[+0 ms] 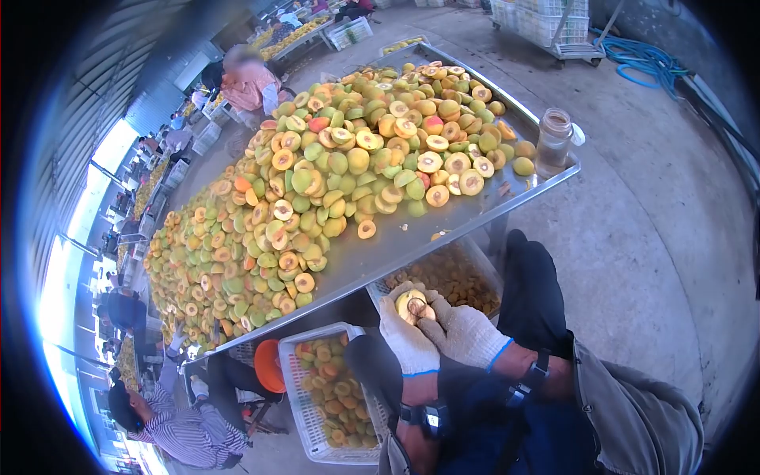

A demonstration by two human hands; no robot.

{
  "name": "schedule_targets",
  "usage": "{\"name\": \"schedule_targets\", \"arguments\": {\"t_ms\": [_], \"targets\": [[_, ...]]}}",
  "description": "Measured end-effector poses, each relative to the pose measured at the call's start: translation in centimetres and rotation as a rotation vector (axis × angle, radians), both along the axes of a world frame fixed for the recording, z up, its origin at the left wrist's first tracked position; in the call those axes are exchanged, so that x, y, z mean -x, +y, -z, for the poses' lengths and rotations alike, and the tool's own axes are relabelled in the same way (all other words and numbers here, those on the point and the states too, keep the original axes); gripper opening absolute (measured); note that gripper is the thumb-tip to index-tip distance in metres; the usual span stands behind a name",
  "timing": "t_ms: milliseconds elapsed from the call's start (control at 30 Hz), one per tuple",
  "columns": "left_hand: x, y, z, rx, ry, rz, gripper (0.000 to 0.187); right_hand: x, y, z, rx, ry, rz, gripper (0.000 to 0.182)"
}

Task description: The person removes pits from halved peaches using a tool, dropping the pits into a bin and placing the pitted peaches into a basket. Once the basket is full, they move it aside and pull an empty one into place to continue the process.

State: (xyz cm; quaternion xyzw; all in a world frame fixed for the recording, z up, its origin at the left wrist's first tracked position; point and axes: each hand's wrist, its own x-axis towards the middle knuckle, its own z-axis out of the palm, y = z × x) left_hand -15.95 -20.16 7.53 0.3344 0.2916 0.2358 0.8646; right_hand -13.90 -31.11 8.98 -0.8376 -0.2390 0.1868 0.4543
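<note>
My left hand [405, 336], in a white knit glove with a blue cuff, is closed around a halved peach [412, 304] with its yellow cut face up. My right hand [469, 331], gloved alike, presses in from the right with its fingers pinched at the fruit. A thin dark curved line shows on the cut face by those fingertips; I cannot tell what the fingers grip. Both hands are over a white crate [492, 273] of brown pits [455, 279], in front of the metal table [364, 257]. A large heap of halved peaches [340, 162] covers much of the table.
A clear jar [555, 136] stands at the table's right corner. Left of my knees are a white crate [294, 388] of peach halves and an orange bucket [270, 366]. A person in a striped shirt [194, 431] sits at the table's left end; another person [249, 83] is across it.
</note>
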Motion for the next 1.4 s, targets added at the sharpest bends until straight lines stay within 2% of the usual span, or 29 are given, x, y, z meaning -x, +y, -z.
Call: {"name": "schedule_targets", "arguments": {"t_ms": [33, 100, 233, 300, 333, 400, 467, 533, 600, 667, 733, 767, 800, 833, 867, 900, 967, 1000, 1067, 1133, 1200, 1267, 1333, 1367, 1400], "targets": [[0.2, 0.2, 0.4, -0.042, 0.036, 0.015, 0.049, 0.1, -0.1, 0.0, 0.000, -0.001, -0.001, 0.049], [0.3, 0.4, 0.5, -0.086, 0.070, 0.029, 0.048, 0.3, -0.4, 0.0, -0.162, 0.143, -0.034, 0.052], [0.4, 0.5, 0.3, -0.055, 0.041, 0.051, 0.048, 0.7, -0.1, 0.0, -0.116, 0.094, -0.014, 0.054], [0.1, 0.7, 0.4, -0.072, 0.029, 0.057, 0.048, 0.5, -0.1, -0.9, -0.108, 0.146, 0.009, 0.049], [0.0, 0.7, 0.6, -0.032, 0.014, 0.060, 0.048, 0.3, -0.1, -0.3, -0.108, 0.144, 0.007, 0.049], [-0.1, 0.6, 0.6, 0.009, -0.005, 0.060, 0.048, -0.4, -0.2, 1.3, -0.230, 0.330, -0.013, 0.049], [-0.3, 0.5, 0.4, 0.131, -0.086, 0.041, 0.050, -0.4, -0.3, 1.6, -0.220, 0.343, 0.031, 0.051], [0.3, 1.6, 2.0, 0.145, -0.111, 0.085, 0.050, -0.4, -0.5, 1.9, -0.236, 0.342, 0.076, 0.049], [0.9, 2.8, 3.6, 0.231, -0.307, 0.218, 0.048, -0.7, -0.6, 3.2, -0.230, 0.357, 0.080, 0.048], [1.6, 3.7, 4.9, 0.252, -0.240, 0.155, 0.047, -0.6, -0.9, 3.9, -0.224, 0.383, 0.085, 0.047], [2.4, 4.5, 5.0, -0.114, -0.139, 0.269, 0.043, -1.0, -1.1, 3.7, -0.207, 0.433, 0.091, 0.044], [3.4, 4.6, 4.6, -0.117, -0.134, 0.264, 0.043, -1.1, -1.2, 3.3, -0.220, 0.412, 0.074, 0.042], [4.7, 4.1, 2.6, -0.603, 0.183, 0.378, 0.039, -1.1, -1.2, 3.5, -0.220, 0.419, 0.073, 0.042], [5.4, 3.7, 1.7, -1.083, 0.510, 0.481, 0.036, -1.2, -1.4, 3.8, -0.215, 0.297, 0.029, 0.040], [6.8, 3.4, 1.1, -1.251, 0.617, 0.545, 0.036, -1.2, -1.4, 3.9, -0.209, 0.175, -0.014, 0.038], [7.5, 3.0, 0.4, -1.115, 0.556, 0.585, 0.036, -1.3, -1.4, 3.8, -0.208, 0.179, -0.013, 0.038], [7.6, 3.3, 0.3, -0.458, 0.270, 0.535, 0.037, -1.6, -1.3, 3.0, -0.134, 0.116, -0.077, 0.040], [7.5, 3.6, 0.9, -0.218, 0.172, 0.485, 0.038, -1.9, -1.2, 2.4, -0.134, 0.120, -0.080, 0.040], [7.1, 4.0, 2.8, 0.098, 0.034, 0.370, 0.040, -2.6, -1.1, 1.5, 0.055, 0.085, -0.172, 0.041], [5.5, 4.9, 5.4, 0.215, -0.047, 0.253, 0.044, -2.9, -1.0, 1.8, 0.073, 0.040, -0.206, 0.042], [4.2, 5.5, 7.8, 0.128, -0.041, 0.171, 0.043, -3.1, -0.7, 2.0, 0.094, -0.004, -0.242, 0.043], [3.2, 5.2, 8.8, 0.056, -0.026, 0.129, 0.040, -3.2, -0.1, 2.3, 0.171, 0.083, -0.245, 0.046], [2.0, 4.9, 8.4, 0.348, -0.098, 0.057, 0.060, -3.1, 0.4, 2.8, 0.170, 0.083, -0.257, 0.046], [1.8, 4.4, 7.8, 0.320, -0.010, 0.035, 0.072, -3.1, 0.5, 3.0, 0.166, 0.081, -0.269, 0.047], [1.7, 4.3, 7.9, 0.324, -0.008, 0.034, 0.072, -2.9, 0.7, 3.0, 0.169, 0.085, -0.269, 0.047]]}}
